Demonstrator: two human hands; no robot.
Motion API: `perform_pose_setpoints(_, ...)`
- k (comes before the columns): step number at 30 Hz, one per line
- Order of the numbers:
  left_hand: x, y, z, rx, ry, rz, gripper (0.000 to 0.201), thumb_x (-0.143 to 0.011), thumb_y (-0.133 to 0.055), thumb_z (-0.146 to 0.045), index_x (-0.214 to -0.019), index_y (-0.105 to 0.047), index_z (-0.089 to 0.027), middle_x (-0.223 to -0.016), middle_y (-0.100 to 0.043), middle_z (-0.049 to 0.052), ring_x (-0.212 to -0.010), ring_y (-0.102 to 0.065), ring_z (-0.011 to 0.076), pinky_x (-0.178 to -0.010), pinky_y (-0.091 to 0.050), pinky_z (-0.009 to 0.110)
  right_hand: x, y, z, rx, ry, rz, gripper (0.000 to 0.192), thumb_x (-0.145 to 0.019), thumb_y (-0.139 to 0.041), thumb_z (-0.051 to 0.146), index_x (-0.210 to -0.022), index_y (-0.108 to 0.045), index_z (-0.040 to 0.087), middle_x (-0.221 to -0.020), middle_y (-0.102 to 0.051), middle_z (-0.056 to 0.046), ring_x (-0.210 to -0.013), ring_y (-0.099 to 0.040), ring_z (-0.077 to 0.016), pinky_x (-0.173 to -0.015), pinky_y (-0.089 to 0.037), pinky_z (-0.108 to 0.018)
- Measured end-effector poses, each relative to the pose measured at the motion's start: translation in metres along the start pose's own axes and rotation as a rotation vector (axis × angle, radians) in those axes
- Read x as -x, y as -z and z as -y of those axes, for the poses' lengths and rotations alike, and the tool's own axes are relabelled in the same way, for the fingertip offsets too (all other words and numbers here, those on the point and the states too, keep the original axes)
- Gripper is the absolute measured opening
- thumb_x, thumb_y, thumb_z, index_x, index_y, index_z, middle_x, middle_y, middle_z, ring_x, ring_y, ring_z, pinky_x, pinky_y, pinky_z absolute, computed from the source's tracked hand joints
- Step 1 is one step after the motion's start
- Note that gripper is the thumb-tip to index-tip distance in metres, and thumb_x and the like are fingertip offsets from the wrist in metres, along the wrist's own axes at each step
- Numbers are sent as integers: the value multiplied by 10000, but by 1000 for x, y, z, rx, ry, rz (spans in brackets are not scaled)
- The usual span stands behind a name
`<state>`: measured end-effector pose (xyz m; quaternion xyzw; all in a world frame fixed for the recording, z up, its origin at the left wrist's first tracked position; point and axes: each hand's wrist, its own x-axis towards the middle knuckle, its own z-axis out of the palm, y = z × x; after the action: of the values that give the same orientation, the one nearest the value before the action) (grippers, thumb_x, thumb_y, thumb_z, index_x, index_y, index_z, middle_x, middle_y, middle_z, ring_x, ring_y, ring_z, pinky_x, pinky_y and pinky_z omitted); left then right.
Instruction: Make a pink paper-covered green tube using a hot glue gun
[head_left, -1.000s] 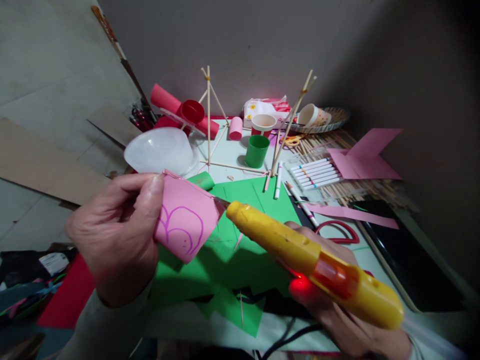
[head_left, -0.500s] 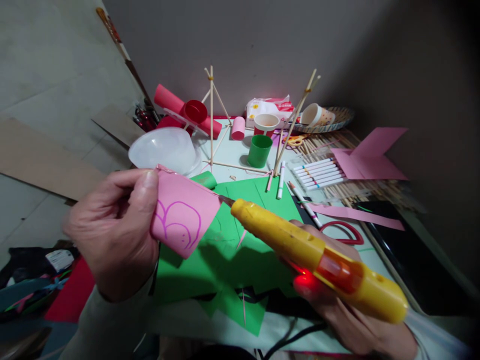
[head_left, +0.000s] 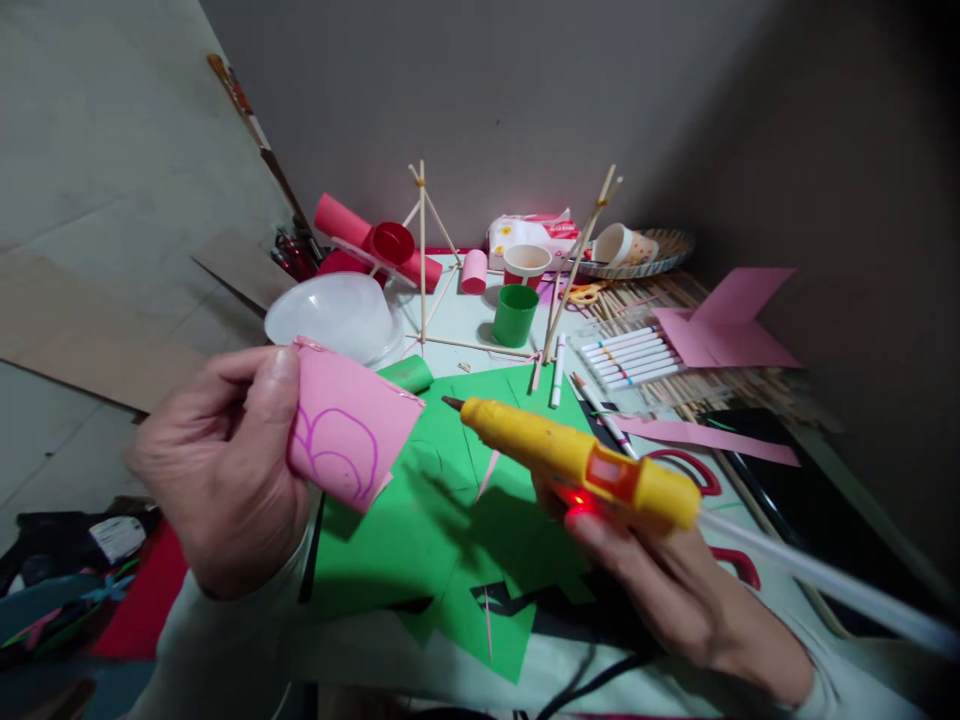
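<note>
Between thumb and fingers, my left hand (head_left: 232, 450) pinches a pink paper piece (head_left: 352, 415) by its left edge. Purple curved lines are drawn on it, and shiny glue shows along its top edge. My right hand (head_left: 652, 570) is wrapped round a yellow hot glue gun (head_left: 570, 450) with a lit red light and a clear glue stick in its back end. The nozzle points left, a short gap from the paper's top right corner. Below both lies green paper (head_left: 450, 520) with cut edges.
Stick frames (head_left: 424, 250) stand at the back beside a green paper cylinder (head_left: 515, 316) and a paper cup (head_left: 526, 264). A plastic bowl (head_left: 330, 312) is at left. White markers (head_left: 634, 358), red-handled scissors (head_left: 686, 470) and a dark phone-like slab (head_left: 817, 530) lie at right.
The glue gun has drawn back from the paper's top edge and turned slightly. The pink piece has shifted a little left and tilted in my left hand.
</note>
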<state>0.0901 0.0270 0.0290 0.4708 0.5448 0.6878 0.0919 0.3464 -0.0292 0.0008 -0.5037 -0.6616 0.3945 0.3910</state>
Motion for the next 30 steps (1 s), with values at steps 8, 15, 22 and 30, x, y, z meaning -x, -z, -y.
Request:
perform_pose_setpoints(8, -15, 5, 6, 251, 7, -82, 94, -807, -740, -226, -743, -772, -166, -635, -619, -51, -628, -533, 89, -630, -451, 224, -41, -4, -20, -781, -357, 105, 488, -922, -614, 617, -874, -748, 150, -622, -671, -17, -365, -458, -51, -355, -318, -169)
perform_pose_setpoints(15, -35, 13, 15, 339, 44, -153, 80, -701, -765, -158, -634, -723, -149, -589, -604, -49, -600, -521, 91, -569, -445, 204, -53, -17, -37, -683, -502, 284, 492, -987, -542, 584, -856, -725, 147, -809, -782, -113, -559, -668, -120, -525, -551, -212)
perform_pose_setpoints(22, -44, 21, 26, 329, 124, -97, 36, -686, -785, -144, -710, -761, -129, -628, -645, -36, -601, -534, 87, -568, -431, 195, -59, -23, -32, -406, -460, 401, 634, -1008, -360, 717, -891, -672, 178, -819, -768, -109, -662, -729, -170, -641, -608, -302)
perform_pose_setpoints(30, -37, 28, 24, 382, 176, -33, 52, -752, -801, -202, -726, -773, -167, -664, -647, -28, -635, -530, 101, -568, -436, 196, -54, 22, -17, 404, -202, 257, 500, -975, -490, 593, -646, -540, 220, -592, -590, -52, -524, -521, -174, -527, -353, -301)
